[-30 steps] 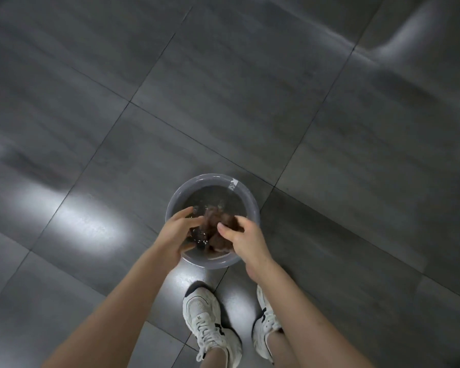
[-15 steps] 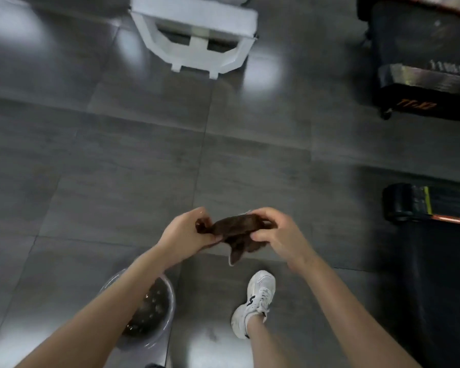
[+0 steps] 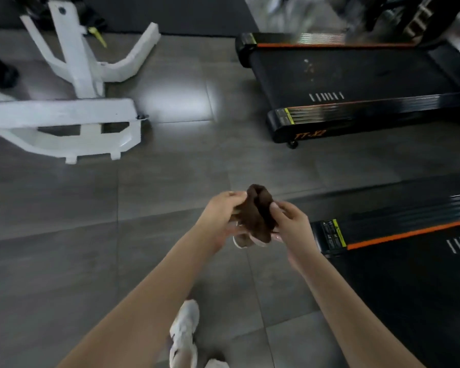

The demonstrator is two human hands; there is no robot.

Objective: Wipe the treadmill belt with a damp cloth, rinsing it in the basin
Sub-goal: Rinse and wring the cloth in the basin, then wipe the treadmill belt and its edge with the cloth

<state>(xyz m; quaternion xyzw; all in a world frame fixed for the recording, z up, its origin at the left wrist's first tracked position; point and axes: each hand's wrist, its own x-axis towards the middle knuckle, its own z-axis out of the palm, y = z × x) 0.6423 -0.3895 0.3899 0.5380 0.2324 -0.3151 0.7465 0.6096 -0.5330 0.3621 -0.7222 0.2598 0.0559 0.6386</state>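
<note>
1. The cloth (image 3: 258,211) is dark brown and bunched into a crumpled wad. It is held up in the air above the floor (image 3: 91,235), between both hands.
2. The left hand (image 3: 221,211) grips the cloth's left side with curled fingers.
3. The right hand (image 3: 290,221) pinches the right side, thumb on top.
4. Just right of the hands lies the near treadmill (image 3: 398,235), with an orange stripe along its rail and a black belt (image 3: 409,301).
5. A white shoe (image 3: 183,333) stands on the grey tiles below the forearms.
6. A second treadmill (image 3: 356,81) sits further off, with small pale marks on its belt.
7. A white machine frame (image 3: 64,115) stands at the far left.
</note>
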